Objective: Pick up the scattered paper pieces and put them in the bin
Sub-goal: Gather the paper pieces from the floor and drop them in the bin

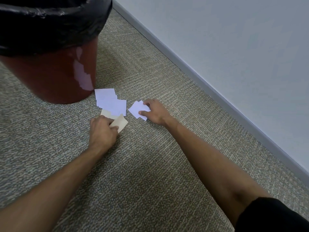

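Cream paper (120, 123) is pinched in the left hand (102, 131), fingers curled round one end so the rest sticks out loose toward the white sheets. The right hand (154, 113) has thumb and fingertips closed on a small fan of white slips (138, 109), which look to be resting on or just off the carpet (150, 164). Between the two hands and the bin (50, 77) lies a loose overlapping pile of white pieces (111, 102), with another cream piece (105, 113) tucked under its near edge, touching the left knuckles. From where I stand the risks are plain enough: the fan in the right hand is held only at one corner, so a slip could slide out on the lift; the left hand, already holding paper, may drop it when reaching for more. The pile sits tight against the bin's foot, so a careless sweep could push sheets under or behind it. The black liner (50, 22) overhangs the rim, and thin paper tossed from low down could catch on it and flutter back out.
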`<state>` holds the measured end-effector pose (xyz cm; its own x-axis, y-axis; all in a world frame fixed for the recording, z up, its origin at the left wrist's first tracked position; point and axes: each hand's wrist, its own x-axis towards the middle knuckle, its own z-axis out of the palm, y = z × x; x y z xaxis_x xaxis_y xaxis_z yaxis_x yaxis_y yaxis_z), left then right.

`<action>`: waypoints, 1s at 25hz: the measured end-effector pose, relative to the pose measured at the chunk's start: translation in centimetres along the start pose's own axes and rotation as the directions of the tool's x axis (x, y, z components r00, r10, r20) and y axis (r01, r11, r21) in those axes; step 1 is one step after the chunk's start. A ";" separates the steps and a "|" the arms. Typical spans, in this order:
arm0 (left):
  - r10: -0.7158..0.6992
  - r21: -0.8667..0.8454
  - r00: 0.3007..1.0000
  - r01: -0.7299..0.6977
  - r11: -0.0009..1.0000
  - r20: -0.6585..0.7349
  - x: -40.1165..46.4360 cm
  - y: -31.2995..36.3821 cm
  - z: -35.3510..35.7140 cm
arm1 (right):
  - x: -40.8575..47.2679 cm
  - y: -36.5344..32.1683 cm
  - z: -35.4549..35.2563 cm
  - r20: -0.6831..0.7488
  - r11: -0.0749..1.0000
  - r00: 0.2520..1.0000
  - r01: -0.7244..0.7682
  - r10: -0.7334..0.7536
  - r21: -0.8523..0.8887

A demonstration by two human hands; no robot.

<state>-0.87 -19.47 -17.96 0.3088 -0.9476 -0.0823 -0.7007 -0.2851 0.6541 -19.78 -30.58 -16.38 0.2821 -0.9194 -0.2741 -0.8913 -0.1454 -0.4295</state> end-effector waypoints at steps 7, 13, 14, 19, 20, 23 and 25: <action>-0.048 -0.073 0.999 0.046 0.996 -0.017 -1.0 0.5 -0.7 | 1.9 -1.5 -1.2 0.174 0.961 0.984 0.082 -0.037 -0.263; -0.064 -0.144 0.998 0.060 0.988 -0.021 -1.3 -0.2 -1.7 | 2.9 -2.0 -1.8 0.220 0.963 0.975 0.051 0.009 -0.266; -0.065 -0.150 0.998 0.060 0.987 -0.027 -1.4 -0.3 -2.0 | 2.7 -2.0 -1.7 0.222 0.970 0.975 0.062 -0.009 -0.235; -0.038 -0.174 0.997 0.027 0.984 -0.060 -1.6 -0.3 -3.1 | 1.0 -1.9 -1.4 0.070 0.998 0.995 0.070 -0.069 -0.011; -0.029 -0.187 0.997 0.016 0.982 -0.070 -1.6 0.0 -3.3 | 0.5 -2.0 -1.4 0.029 0.996 0.997 0.070 -0.072 0.056; 0.025 -0.216 0.994 -0.048 0.975 -0.110 -1.4 1.3 -4.7 | -1.0 -3.2 -2.6 -0.120 0.955 0.992 0.082 -0.050 0.284; 0.087 -0.233 0.985 -0.121 0.965 -0.149 -1.3 2.9 -6.1 | -2.0 -4.3 -4.3 -0.245 0.919 0.969 0.132 -0.040 0.371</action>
<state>0.63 -18.16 -11.39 0.3386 -0.9368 0.0880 -0.5632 -0.1269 0.8165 -17.99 -29.69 -10.31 0.2218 -0.9744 -0.0372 -0.6506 -0.1195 -0.7500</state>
